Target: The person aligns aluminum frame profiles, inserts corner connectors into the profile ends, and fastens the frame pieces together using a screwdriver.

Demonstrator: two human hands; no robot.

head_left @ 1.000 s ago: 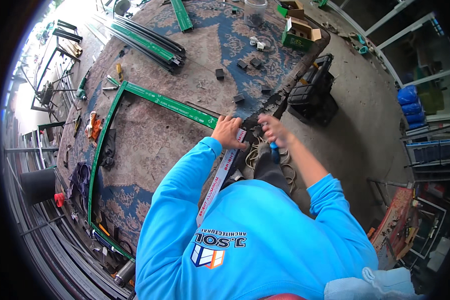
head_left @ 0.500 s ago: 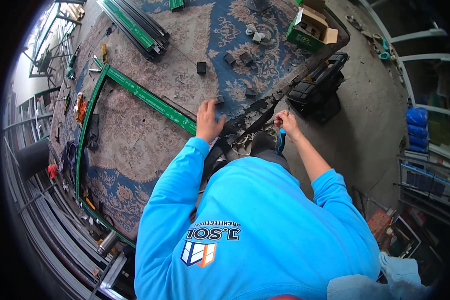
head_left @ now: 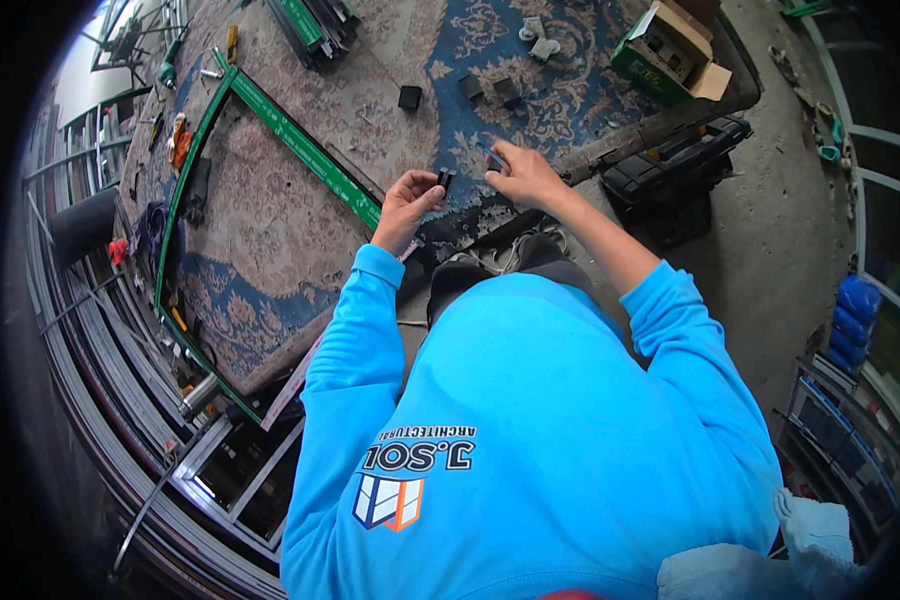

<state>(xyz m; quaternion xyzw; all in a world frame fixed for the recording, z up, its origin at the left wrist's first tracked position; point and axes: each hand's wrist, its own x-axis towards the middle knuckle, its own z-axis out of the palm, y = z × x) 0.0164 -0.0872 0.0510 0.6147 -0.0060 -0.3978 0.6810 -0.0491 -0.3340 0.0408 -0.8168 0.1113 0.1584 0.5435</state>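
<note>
My left hand (head_left: pixel 410 208) pinches a small black block (head_left: pixel 446 181) between thumb and fingers, above the near edge of the carpeted table. Close to its right, my right hand (head_left: pixel 526 178) is closed round a screwdriver (head_left: pixel 496 159). Only a short blue-grey part of the screwdriver shows; the rest is hidden by the fingers. Just left of my left hand ends a long green-wrapped metal profile (head_left: pixel 300 146), part of an angled frame lying on the carpet. Beyond my hands lie more black blocks, one alone (head_left: pixel 409 98) and a pair (head_left: pixel 507 93) farther right.
An opened green carton (head_left: pixel 660 55) stands at the far right of the carpet (head_left: pixel 270 215). Beside the table edge sits a black toolbox (head_left: pixel 675 175). Bundled profiles (head_left: pixel 315 30) lie at the back; long metal bars (head_left: pixel 90 400) fill a rack at left. White fittings (head_left: pixel 540 40) lie near the carton.
My left hand has picked up a black block from the table edge. My right hand has moved up and left with the screwdriver, closer to my left. The view has shifted slightly.
</note>
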